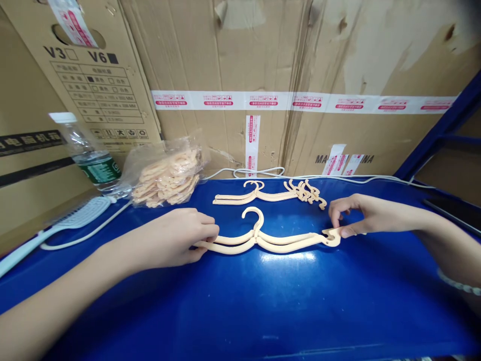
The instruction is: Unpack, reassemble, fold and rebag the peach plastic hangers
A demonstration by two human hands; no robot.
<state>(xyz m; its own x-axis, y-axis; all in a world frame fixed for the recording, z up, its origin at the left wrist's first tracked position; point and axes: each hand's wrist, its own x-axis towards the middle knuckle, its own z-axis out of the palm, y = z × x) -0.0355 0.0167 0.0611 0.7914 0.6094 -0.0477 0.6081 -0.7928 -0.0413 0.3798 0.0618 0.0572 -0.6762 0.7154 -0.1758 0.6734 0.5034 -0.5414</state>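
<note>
A beige folding clothes hanger [283, 245] lies across the blue tabletop, its hook pointing away from me. My left hand [184, 234] is closed on the hanger's left end, thumb and fingers pinching it. At the opposite end, my right hand [351, 215] pinches a small beige hook piece [332, 237], which touches the hanger's right tip; whether the two are joined I cannot tell. Just behind lies a second beige hanger [236, 199]. Several loose small hook pieces [308, 191] are piled at that hanger's right end.
A clear bag of beige parts [167, 175] sits at the back left, beside a water bottle [93, 160] and a pale blue hairbrush [75, 218]. Large cardboard boxes [225, 65] stand along the back. A white cable [356, 178] runs along the table's rear edge; a dark flat object [454, 213] lies far right.
</note>
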